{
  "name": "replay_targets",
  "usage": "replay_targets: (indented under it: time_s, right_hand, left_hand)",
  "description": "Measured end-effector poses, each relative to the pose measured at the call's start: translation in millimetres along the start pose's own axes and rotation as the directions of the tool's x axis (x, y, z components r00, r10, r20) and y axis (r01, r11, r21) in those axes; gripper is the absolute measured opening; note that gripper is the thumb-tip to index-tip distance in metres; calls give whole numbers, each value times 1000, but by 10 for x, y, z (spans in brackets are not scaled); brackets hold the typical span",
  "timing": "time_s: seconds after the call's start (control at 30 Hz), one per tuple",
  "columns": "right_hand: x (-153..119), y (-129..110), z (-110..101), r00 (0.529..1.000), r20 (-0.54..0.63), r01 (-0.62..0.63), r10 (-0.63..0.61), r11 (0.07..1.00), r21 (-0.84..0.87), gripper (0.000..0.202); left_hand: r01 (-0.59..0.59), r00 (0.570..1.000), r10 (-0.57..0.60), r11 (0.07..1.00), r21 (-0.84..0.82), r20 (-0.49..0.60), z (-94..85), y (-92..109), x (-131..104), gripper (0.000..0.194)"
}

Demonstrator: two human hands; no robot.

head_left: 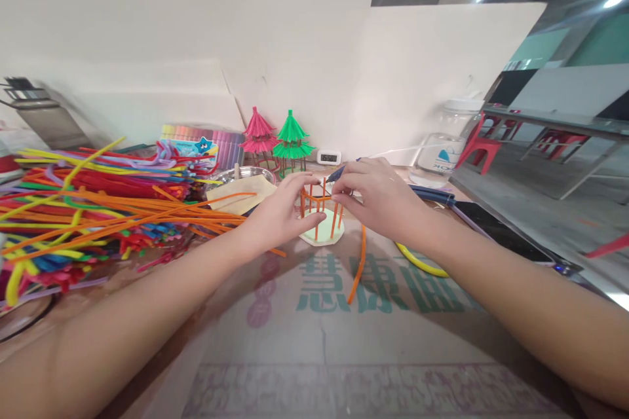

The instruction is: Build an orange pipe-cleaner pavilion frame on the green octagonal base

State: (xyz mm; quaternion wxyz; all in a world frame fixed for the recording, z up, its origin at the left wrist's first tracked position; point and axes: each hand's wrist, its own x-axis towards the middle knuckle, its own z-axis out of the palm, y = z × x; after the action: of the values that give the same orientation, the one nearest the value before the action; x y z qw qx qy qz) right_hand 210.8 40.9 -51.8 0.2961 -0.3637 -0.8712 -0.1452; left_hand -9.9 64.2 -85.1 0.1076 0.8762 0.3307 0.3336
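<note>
In the middle of the table stands a small frame of orange pipe cleaners (317,226), its upright posts set on a pale green, many-sided base (328,234). My left hand (282,209) curls round its left side, thumb near a front post and fingers at the top. My right hand (376,193) is closed at the upper right of the frame. A dark blue pointed tool, apparently a glue gun (336,175), pokes out from its fingers toward the frame's top; most of it is hidden. A loose orange pipe cleaner (362,265) lies below my right hand.
Bundled coloured pipe cleaners (98,216) cover the left side. Behind are markers (196,144), a metal bowl (236,175), red (258,131) and green (291,134) tiered models and a small clock (329,157). A clear bottle (435,150) and a phone (501,232) sit right.
</note>
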Motion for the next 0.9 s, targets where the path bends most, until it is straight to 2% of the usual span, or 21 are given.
replay_targets:
  time_s: [0.27, 0.57, 0.7, 0.8, 0.9]
  right_hand:
    - [-2, -22, 41, 999, -41, 4, -5, 999, -44, 15]
    - [-4, -49, 40, 1000, -17, -9, 8, 998, -59, 15]
    - [31, -47, -30, 1000, 14, -26, 27, 997, -74, 21]
    - [45, -37, -125, 992, -41, -119, 121, 992, 51, 20]
    - [-49, -44, -141, 946, -58, -288, 318, 910, 300, 22]
  left_hand:
    - [16, 1000, -16, 1000, 15, -13, 13, 7, 1, 51]
    - [6, 1000, -6, 999, 46, -15, 17, 1, 3, 50]
    - [20, 1000, -20, 999, 44, -9, 18, -6, 4, 53]
    - [9, 1000, -9, 999, 41, -13, 21, -18, 1, 52]
    - [19, 1000, -19, 999, 34, 4, 15, -26, 1, 49]
